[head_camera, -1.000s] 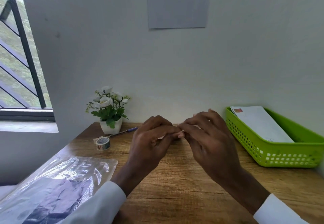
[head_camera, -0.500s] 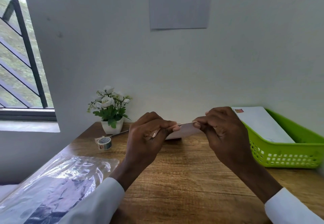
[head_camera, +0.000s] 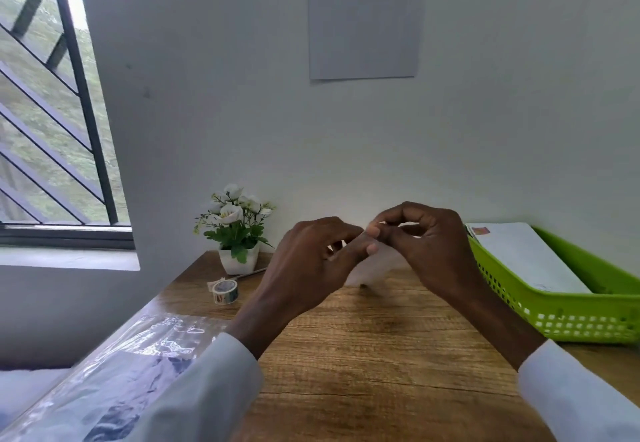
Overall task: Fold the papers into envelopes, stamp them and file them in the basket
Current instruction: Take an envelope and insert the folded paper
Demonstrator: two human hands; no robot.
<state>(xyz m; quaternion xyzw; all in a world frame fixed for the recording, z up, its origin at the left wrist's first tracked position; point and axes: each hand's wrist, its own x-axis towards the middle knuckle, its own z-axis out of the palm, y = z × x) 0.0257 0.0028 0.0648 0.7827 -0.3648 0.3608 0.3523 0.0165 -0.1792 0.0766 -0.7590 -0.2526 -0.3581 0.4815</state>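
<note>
A folded white paper (head_camera: 372, 268) hangs blurred above the wooden desk (head_camera: 363, 355), held between both hands. My left hand (head_camera: 311, 265) pinches its upper edge from the left. My right hand (head_camera: 429, 244) pinches the same edge from the right, fingers curled, fingertips meeting those of the left. Most of the paper is hidden behind the hands. At the right stands the green basket (head_camera: 571, 320) with a white envelope (head_camera: 519, 254) lying in it, an orange stamp on its far corner.
A roll of patterned tape (head_camera: 225, 291) and a pen (head_camera: 251, 273) lie near a small white flower pot (head_camera: 239, 258) at the back left. A clear plastic sleeve (head_camera: 121, 372) covers the desk's left front. The wall stands close behind.
The hands spread apart along the paper's edge half a second ago, then came back together. The paper now hangs lower and tilted beneath the fingertips.
</note>
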